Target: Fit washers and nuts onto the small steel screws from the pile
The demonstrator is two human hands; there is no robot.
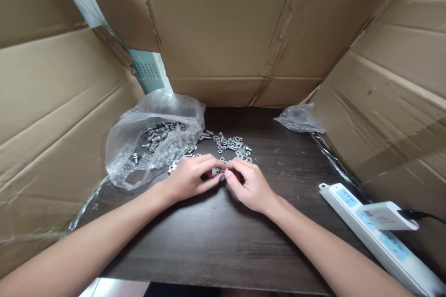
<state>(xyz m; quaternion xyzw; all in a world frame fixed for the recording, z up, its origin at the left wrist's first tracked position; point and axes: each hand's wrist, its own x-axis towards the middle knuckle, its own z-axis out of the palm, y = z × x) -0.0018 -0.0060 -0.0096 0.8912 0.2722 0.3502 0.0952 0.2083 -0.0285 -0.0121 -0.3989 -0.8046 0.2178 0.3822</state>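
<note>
My left hand (190, 176) grips a small metal bolt (219, 171) between thumb and fingertips, just above the table. The thumb and forefinger of my right hand (249, 183) are pinched together at the bolt's right end; the tiny piece between them is too covered to name. Right behind my hands lies a loose pile of washers, nuts and bolts (232, 145). More washers (171, 167) lie partly hidden behind my left hand. A clear plastic bag (118, 144) full of bolts (162, 134) stands open to the left.
Cardboard walls (226, 23) enclose the dark wooden table (209, 241) at the back and both sides. A small clear plastic bag (301, 118) lies at the back right. Along the right edge runs a white power strip (376, 236) with a white charger (390, 216) and black cable.
</note>
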